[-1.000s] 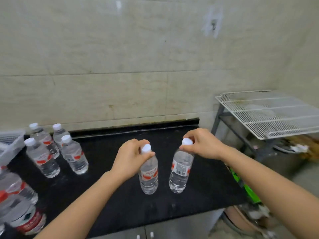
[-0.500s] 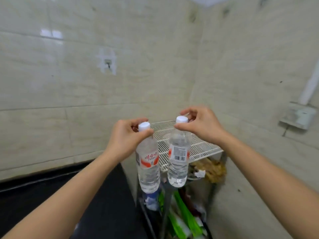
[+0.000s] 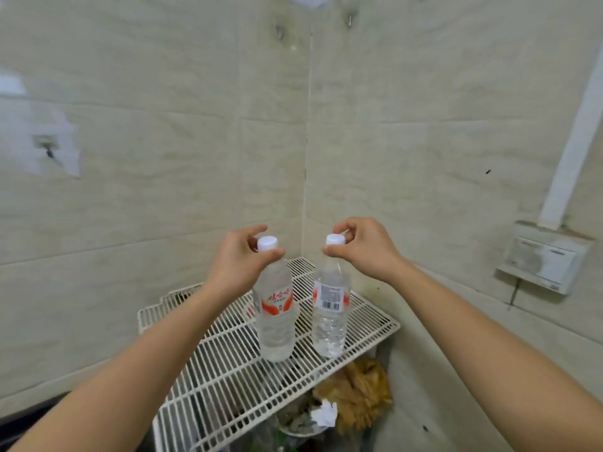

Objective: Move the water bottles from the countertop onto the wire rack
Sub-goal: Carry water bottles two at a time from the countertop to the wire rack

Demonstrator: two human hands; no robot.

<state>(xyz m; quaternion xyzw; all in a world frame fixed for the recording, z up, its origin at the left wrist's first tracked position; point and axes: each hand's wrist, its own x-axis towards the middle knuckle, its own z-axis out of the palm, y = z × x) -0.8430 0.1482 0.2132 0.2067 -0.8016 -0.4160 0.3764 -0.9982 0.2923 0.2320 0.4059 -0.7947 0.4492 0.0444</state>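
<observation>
Two clear water bottles with white caps hang upright over the white wire rack [image 3: 228,380] in the room's corner. My left hand [image 3: 239,264] pinches the neck of the left bottle [image 3: 275,321], which shows a red and white label. My right hand [image 3: 362,249] pinches the cap and neck of the right bottle [image 3: 330,324], whose barcode faces me. Both bottle bases are close to the rack's wires; I cannot tell whether they touch. The countertop is out of view except a dark strip at the lower left.
Tiled walls meet in a corner just behind the rack. A wall switch box [image 3: 543,259] with a white conduit sits on the right wall. Under the rack lie crumpled paper [image 3: 323,415] and brownish clutter [image 3: 359,393].
Both hands lifted the bottles off the black countertop and carried them right to the rack. The view swung right; the bottles now hang lower, over the rack's middle.
</observation>
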